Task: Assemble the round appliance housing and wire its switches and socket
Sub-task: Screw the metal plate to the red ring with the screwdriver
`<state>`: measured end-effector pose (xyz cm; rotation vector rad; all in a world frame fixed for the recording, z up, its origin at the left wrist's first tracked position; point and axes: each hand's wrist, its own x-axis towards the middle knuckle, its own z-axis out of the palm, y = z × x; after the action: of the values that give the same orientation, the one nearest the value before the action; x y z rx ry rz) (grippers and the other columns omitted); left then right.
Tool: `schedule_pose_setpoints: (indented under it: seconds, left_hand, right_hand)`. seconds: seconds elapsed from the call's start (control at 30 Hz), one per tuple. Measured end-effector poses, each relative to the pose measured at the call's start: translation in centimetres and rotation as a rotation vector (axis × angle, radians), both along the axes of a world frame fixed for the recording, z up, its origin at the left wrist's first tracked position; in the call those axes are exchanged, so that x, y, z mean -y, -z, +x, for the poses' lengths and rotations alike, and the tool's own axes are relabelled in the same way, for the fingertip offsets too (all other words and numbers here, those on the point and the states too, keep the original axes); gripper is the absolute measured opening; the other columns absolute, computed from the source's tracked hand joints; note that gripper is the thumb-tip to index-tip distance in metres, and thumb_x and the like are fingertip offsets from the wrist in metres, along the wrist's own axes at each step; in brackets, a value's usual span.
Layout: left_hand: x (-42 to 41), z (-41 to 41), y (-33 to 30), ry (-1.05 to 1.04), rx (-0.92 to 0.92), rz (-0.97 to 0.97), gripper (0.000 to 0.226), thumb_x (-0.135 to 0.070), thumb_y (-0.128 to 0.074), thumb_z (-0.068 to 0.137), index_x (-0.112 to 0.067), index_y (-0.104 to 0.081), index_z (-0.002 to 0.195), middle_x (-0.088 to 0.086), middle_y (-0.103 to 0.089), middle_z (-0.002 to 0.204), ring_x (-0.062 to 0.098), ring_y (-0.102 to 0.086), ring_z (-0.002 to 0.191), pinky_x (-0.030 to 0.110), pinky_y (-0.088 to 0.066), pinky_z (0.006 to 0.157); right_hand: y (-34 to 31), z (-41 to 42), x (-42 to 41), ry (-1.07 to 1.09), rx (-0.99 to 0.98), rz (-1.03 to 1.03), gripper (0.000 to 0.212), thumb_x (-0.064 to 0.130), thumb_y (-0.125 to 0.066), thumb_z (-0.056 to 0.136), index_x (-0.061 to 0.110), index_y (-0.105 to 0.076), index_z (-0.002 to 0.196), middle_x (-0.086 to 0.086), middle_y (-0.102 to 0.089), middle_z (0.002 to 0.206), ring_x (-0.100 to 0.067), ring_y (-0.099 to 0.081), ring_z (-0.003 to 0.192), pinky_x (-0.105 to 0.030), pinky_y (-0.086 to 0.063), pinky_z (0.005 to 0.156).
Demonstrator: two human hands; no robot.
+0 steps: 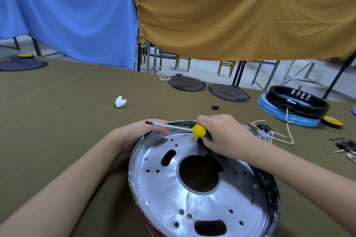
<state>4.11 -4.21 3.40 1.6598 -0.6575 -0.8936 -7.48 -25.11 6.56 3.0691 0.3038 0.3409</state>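
the round metal housing (202, 188) was tilted on the olive table (67, 102), its far rim gripped by the curled left hand (138, 132). a yellow-green screwdriver (185, 130) was clasped in the right hand (221, 136), fingers wrapped round the handle. switches and wires (267, 132) lay just right.

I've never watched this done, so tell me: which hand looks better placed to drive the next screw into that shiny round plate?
The right hand, most likely: it already grips the screwdriver over the metal plate. The left hand holds the plate's far rim, steadying it.
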Motion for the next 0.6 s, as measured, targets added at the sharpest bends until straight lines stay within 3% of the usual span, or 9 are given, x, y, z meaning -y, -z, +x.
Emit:
schedule_pose_setpoints:
  seconds: [0.07,0.17,0.23,0.3,0.37,0.47,0.53,0.6]
  left_hand:
    - [-0.2,0.2,0.0,0.017,-0.038,0.023,0.035,-0.016,-0.056,0.082,-0.004,-0.068,0.113,0.019,-0.071,0.101,0.027,-0.068,0.084,0.032,-0.055,0.073]
    - [0.1,0.6,0.1,0.005,-0.071,0.039,0.024,-0.021,-0.058,0.082,-0.008,-0.07,0.097,0.016,-0.069,0.092,0.023,-0.067,0.076,0.025,-0.054,0.062]
    - [0.2,0.6,0.8,-0.006,-0.053,0.106,0.021,-0.011,-0.051,0.093,-0.009,-0.069,0.103,0.011,-0.068,0.096,0.022,-0.062,0.084,0.014,-0.05,0.057]
    - [0.2,0.6,1.0,-0.003,-0.005,0.121,0.034,-0.004,-0.047,0.097,-0.022,-0.074,0.106,-0.002,-0.067,0.094,0.015,-0.063,0.079,0.005,-0.045,0.052]
    - [0.7,1.0,0.6,-0.008,0.034,0.11,0.034,-0.01,-0.05,0.09,-0.024,-0.077,0.105,0.003,-0.075,0.099,0.016,-0.07,0.081,0.018,-0.055,0.066]
    - [-0.3,0.7,0.2,0.097,-0.044,0.005,0.044,-0.02,-0.054,0.079,-0.014,-0.067,0.121,0.02,-0.068,0.119,0.032,-0.066,0.098,0.038,-0.053,0.084]
    - [0.3,1.1,0.6,0.082,-0.026,0.012,0.036,-0.015,-0.051,0.084,-0.017,-0.072,0.113,0.011,-0.073,0.11,0.024,-0.069,0.093,0.03,-0.054,0.082]
    - [0.8,1.5,0.8,0.059,0.023,0.054,0.04,-0.005,-0.046,0.092,-0.026,-0.08,0.086,-0.01,-0.076,0.084,0.004,-0.07,0.071,0.014,-0.053,0.064]
  right_hand:
    - [-0.2,-0.3,0.1,0.02,0.006,0.06,0.023,0.019,-0.061,0.088,0.022,-0.038,0.086,-0.003,-0.055,0.073,-0.029,-0.053,0.072,-0.038,-0.043,0.063]
    - [-0.9,-0.6,0.3,0.023,-0.029,0.068,0.025,0.023,-0.064,0.089,0.024,-0.04,0.082,0.001,-0.053,0.069,-0.025,-0.052,0.07,-0.038,-0.045,0.062]
    - [-1.5,-0.7,0.5,0.026,-0.054,0.107,0.028,0.023,-0.066,0.088,0.024,-0.041,0.076,0.003,-0.055,0.069,-0.023,-0.053,0.07,-0.037,-0.046,0.063]
    - [-1.9,-0.8,0.7,0.037,-0.065,0.208,0.027,0.021,-0.068,0.088,0.022,-0.045,0.074,0.006,-0.063,0.073,-0.021,-0.061,0.074,-0.036,-0.049,0.067]
    - [-2.0,-0.8,0.8,0.054,-0.057,0.314,0.019,0.013,-0.067,0.088,0.018,-0.051,0.079,0.008,-0.073,0.083,-0.018,-0.069,0.084,-0.038,-0.055,0.075]
    - [-1.9,-0.6,0.6,0.056,-0.077,0.276,0.018,0.015,-0.067,0.088,0.017,-0.051,0.082,0.007,-0.072,0.084,-0.019,-0.068,0.086,-0.037,-0.054,0.076]
    - [-1.9,-0.6,0.4,0.058,-0.092,0.188,0.02,0.022,-0.067,0.089,0.019,-0.048,0.081,0.0,-0.067,0.082,-0.024,-0.062,0.084,-0.038,-0.05,0.073]
    - [-1.8,-0.8,0.4,0.047,-0.086,0.142,0.023,0.025,-0.065,0.09,0.021,-0.045,0.079,0.0,-0.06,0.074,-0.025,-0.057,0.077,-0.039,-0.048,0.068]
